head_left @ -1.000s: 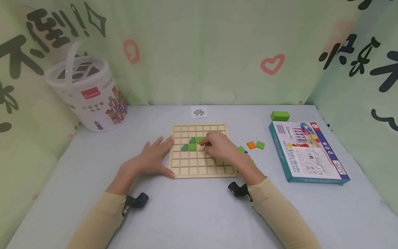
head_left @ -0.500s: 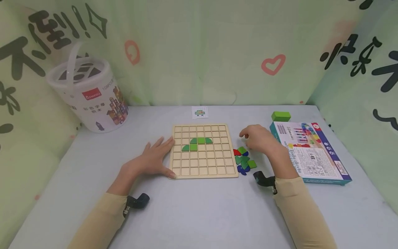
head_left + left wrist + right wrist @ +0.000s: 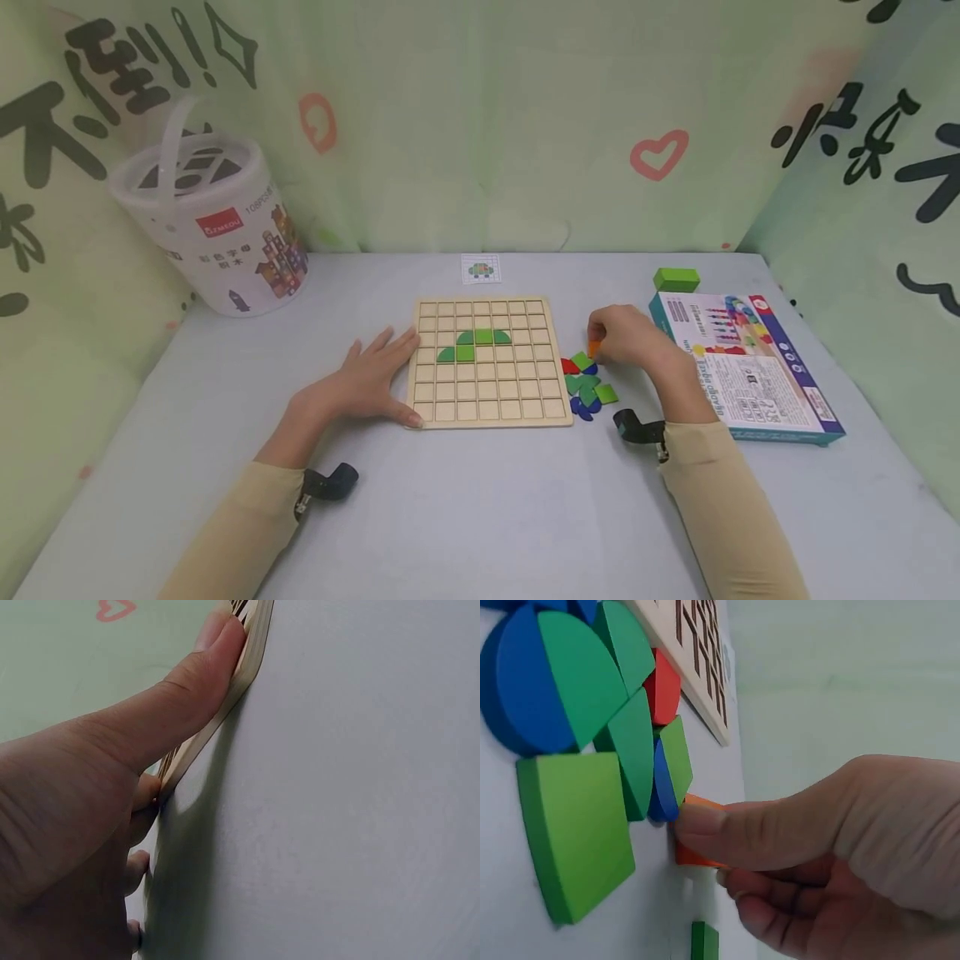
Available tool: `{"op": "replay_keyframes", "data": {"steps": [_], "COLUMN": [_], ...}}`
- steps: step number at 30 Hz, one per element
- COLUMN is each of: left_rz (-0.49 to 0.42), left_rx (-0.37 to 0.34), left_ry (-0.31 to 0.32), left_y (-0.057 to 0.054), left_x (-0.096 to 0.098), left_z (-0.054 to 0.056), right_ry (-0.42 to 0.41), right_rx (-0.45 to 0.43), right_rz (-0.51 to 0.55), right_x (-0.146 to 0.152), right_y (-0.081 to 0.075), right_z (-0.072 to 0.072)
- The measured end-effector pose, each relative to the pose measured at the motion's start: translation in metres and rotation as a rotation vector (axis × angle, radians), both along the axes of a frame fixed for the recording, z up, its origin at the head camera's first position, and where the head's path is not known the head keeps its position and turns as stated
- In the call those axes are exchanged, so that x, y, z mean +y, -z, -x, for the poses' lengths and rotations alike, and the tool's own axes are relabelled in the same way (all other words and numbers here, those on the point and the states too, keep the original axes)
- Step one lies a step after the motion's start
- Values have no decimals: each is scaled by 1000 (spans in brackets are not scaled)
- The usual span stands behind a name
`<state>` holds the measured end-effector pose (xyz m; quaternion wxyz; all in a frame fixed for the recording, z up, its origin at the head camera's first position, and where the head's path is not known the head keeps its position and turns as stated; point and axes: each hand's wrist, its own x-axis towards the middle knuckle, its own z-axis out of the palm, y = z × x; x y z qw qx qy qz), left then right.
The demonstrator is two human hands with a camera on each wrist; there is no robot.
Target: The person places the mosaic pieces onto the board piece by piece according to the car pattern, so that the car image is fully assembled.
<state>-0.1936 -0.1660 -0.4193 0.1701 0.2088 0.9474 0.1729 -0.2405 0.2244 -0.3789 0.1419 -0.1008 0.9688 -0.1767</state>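
A wooden grid board [image 3: 492, 408] lies mid-table, with green squares [image 3: 483, 337] and dark green quarter-round pieces [image 3: 502, 337] set in its cells. My left hand [image 3: 367, 379] rests at the board's left edge, fingers spread and thumb on the near corner; the left wrist view shows the thumb [image 3: 191, 690] along the rim. Right of the board, my right hand [image 3: 633, 337] pinches an orange square tile [image 3: 594, 348] between thumb and fingers. In the right wrist view the orange tile [image 3: 694, 855] is partly covered by the thumb, beside a pile of blue, red and green tiles [image 3: 585, 682].
Loose tiles [image 3: 587, 387] lie against the board's right side. A small picture card [image 3: 480, 269] lies behind the board. A flat box [image 3: 750, 375] sits at the right with a green block [image 3: 676, 280] behind it. At the back left stands a white bucket [image 3: 217, 233].
My right hand has left the board, where a dark green quarter-round piece now shows beside the upper green square. It moved right and took hold of the orange tile. The left hand stays put.
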Motion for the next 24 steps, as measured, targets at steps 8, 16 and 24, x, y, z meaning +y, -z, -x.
{"op": "replay_keyframes", "data": {"steps": [8,16,24], "left_rz": [3,-3,3], "left_rx": [3,-2,-5], "left_ry": [9,1,4], "left_y": [2,3,3], "left_x": [-1,-2,-2], "left_z": [1,1,2], "right_ry": [-16,-70,-169], "right_rx": [156,133,149], "right_rz": [138,322,367], "right_x": [-19,-69,-110], "right_y": [-5,4,15], "right_z": [0,-4,-6]}}
